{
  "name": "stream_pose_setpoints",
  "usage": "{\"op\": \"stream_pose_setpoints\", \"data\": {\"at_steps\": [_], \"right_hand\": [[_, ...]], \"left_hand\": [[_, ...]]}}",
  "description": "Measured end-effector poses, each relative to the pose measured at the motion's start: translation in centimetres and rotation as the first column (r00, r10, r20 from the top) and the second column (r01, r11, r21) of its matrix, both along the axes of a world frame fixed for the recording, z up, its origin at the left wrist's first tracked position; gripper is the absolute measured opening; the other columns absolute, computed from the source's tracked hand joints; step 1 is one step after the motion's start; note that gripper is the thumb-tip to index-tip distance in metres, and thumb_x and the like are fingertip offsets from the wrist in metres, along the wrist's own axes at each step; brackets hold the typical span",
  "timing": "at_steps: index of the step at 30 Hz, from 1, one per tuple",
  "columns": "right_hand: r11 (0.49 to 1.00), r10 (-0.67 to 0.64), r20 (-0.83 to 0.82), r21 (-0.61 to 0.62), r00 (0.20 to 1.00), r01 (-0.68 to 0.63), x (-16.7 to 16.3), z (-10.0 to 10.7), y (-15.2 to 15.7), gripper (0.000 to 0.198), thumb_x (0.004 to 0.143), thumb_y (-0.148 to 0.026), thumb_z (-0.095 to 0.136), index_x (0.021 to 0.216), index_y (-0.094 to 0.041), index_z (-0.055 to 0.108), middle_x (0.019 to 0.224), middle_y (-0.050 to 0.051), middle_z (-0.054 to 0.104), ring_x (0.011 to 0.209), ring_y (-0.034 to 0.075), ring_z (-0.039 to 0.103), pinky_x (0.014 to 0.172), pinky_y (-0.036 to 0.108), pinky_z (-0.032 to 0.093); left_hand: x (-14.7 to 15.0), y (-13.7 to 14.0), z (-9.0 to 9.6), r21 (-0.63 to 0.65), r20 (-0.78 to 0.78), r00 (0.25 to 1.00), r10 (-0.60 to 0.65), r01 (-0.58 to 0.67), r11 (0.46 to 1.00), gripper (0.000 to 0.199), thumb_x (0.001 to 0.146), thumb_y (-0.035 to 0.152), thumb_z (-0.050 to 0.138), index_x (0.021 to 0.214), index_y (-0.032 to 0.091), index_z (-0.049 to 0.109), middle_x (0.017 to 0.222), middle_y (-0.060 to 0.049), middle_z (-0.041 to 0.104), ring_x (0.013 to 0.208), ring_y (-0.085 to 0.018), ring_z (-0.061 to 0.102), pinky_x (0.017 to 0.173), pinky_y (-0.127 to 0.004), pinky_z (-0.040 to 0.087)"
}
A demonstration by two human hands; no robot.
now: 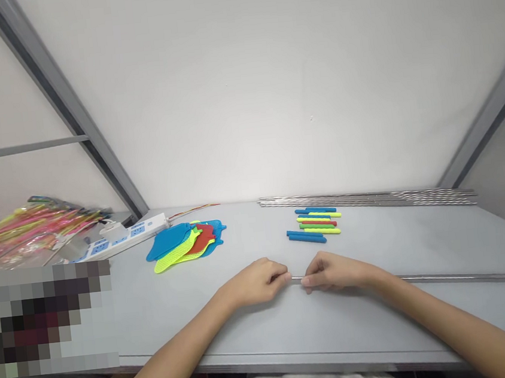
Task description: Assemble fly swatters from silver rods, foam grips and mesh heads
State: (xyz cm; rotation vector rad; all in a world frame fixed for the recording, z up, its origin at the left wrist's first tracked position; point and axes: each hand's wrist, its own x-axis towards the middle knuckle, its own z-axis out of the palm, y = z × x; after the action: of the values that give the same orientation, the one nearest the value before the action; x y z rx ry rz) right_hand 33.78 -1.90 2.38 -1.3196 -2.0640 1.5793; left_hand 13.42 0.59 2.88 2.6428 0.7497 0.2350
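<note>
Between the two hands, just above the counter (285, 330), a short length of a thin metal rod (473, 277) is exposed. The left hand (262, 279) has thumb and forefinger pressed together at the rod's left end; its fingers hide the end itself. The right hand (333, 269) pinches the rod between thumb and fingers, just beside the left grip. The two grips are near each other but not touching.

The governing relation is the long axis. From the right grip, the rod extends rightward, passes out of sight behind the right forearm, reappears beyond it, and leaves the view at the right edge. The axis runs left to right, roughly along the counter's front edge, its right portion angled slightly toward the person. The left end is nearer the left hand; the long remainder lies on the right hand's side. Whether the rod rests on the counter at the grips cannot be determined.

Beyond the grips, coloured tubes (317, 226) lie in a row; farther to the right, loose rods (366, 200) lie by the wall. Beyond and left of the left grip, perforated swatter heads (170, 242) overlap in a pile.
</note>
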Motion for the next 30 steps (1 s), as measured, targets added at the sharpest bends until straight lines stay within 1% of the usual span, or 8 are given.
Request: {"op": "stream_pose_setpoints", "data": {"at_steps": [3, 5, 8, 12, 16, 20, 27, 30], "right_hand": [[0.998, 0.041, 0.010, 0.052, 0.999, -0.041, -0.6, 0.2, -0.4, 0.040, 0.069, -0.047, 0.045, 0.072, -0.010, 0.061, 0.048, -0.005, 0.033, 0.040, 0.003, 0.027, 0.037, 0.018, 0.021], [0.997, 0.064, 0.013, 0.037, 0.998, -0.064, -0.7, 0.4, -0.6, 0.040, 0.070, -0.047, 0.044, 0.073, -0.010, 0.060, 0.046, -0.005, 0.031, 0.039, 0.003, 0.026, 0.036, 0.018, 0.020], [0.995, 0.098, -0.006, -0.006, 0.995, -0.098, -0.5, 0.6, -0.7, 0.041, 0.071, -0.048, 0.042, 0.075, -0.010, 0.057, 0.045, -0.006, 0.031, 0.037, 0.003, 0.027, 0.034, 0.017, 0.021], [0.993, 0.113, 0.016, -0.035, 0.993, -0.113, 0.0, 1.0, -0.6, 0.040, 0.071, -0.050, 0.040, 0.075, -0.012, 0.052, 0.052, -0.003, 0.040, 0.040, 0.004, 0.034, 0.037, 0.017, 0.027], [0.991, 0.130, 0.045, -0.029, 0.991, -0.128, 0.7, 1.4, -0.3, 0.037, 0.071, -0.049, 0.041, 0.074, -0.014, 0.049, 0.056, -0.002, 0.045, 0.042, 0.004, 0.036, 0.040, 0.017, 0.030], [0.993, 0.112, 0.072, -0.055, 0.991, -0.108, 2.0, 1.7, 0.4, 0.038, 0.071, -0.050, 0.041, 0.073, -0.013, 0.050, 0.055, -0.002, 0.043, 0.042, 0.004, 0.036, 0.040, 0.018, 0.029], [0.998, -0.037, 0.102, -0.046, 0.994, 0.041, 4.9, 2.3, 1.6, 0.041, 0.069, -0.051, 0.042, 0.081, -0.015, 0.054, 0.056, -0.003, 0.038, 0.042, 0.004, 0.033, 0.038, 0.018, 0.026], [0.998, -0.050, 0.110, -0.020, 0.993, 0.052, 5.8, 2.6, 1.9, 0.041, 0.068, -0.052, 0.043, 0.081, -0.014, 0.054, 0.058, -0.003, 0.038, 0.043, 0.004, 0.034, 0.039, 0.019, 0.028]], "left_hand": [[0.0, -0.2, 0.5, -0.039, -0.010, 1.000, -0.018, 0.018, 0.999, 0.037, 0.078, 0.042, 0.030, 0.059, 0.015, 0.046, 0.051, 0.002, 0.041, 0.049, -0.007, 0.034, 0.050, -0.020, 0.027], [0.1, -0.3, 0.6, -0.064, -0.007, 1.000, -0.020, 0.020, 0.998, 0.037, 0.077, 0.044, 0.032, 0.062, 0.015, 0.049, 0.053, 0.002, 0.044, 0.049, -0.007, 0.035, 0.048, -0.020, 0.025], [0.1, -0.3, 0.7, -0.072, 0.007, 0.999, -0.047, 0.048, 0.996, 0.034, 0.078, 0.040, 0.033, 0.068, 0.015, 0.052, 0.058, 0.001, 0.049, 0.052, -0.007, 0.039, 0.051, -0.020, 0.027], [0.2, -0.2, 0.7, -0.044, 0.064, 0.996, -0.061, 0.064, 0.997, 0.027, 0.079, 0.034, 0.034, 0.075, 0.016, 0.053, 0.066, 0.001, 0.053, 0.059, -0.008, 0.043, 0.058, -0.020, 0.030], [0.2, 0.0, 0.8, 0.011, 0.128, 0.992, 0.004, -0.006, 1.000, 0.026, 0.079, 0.034, 0.035, 0.076, 0.016, 0.053, 0.070, -0.001, 0.053, 0.065, -0.010, 0.045, 0.062, -0.021, 0.032], [-0.2, 0.6, 1.1, 0.038, 0.177, 0.980, 0.086, -0.094, 0.995, 0.026, 0.079, 0.034, 0.035, 0.075, 0.016, 0.053, 0.072, -0.001, 0.052, 0.067, -0.010, 0.045, 0.065, -0.022, 0.033], [-1.7, 2.5, 1.4, 0.019, 0.227, 0.942, 0.246, -0.256, 0.966, 0.025, 0.078, 0.033, 0.035, 0.074, 0.017, 0.053, 0.074, -0.001, 0.050, 0.069, -0.011, 0.045, 0.062, -0.022, 0.035], [-2.1, 3.1, 1.5, 0.012, 0.232, 0.928, 0.293, -0.303, 0.953, 0.027, 0.078, 0.035, 0.034, 0.073, 0.016, 0.053, 0.074, -0.002, 0.050, 0.068, -0.011, 0.045, 0.061, -0.022, 0.036]]}}
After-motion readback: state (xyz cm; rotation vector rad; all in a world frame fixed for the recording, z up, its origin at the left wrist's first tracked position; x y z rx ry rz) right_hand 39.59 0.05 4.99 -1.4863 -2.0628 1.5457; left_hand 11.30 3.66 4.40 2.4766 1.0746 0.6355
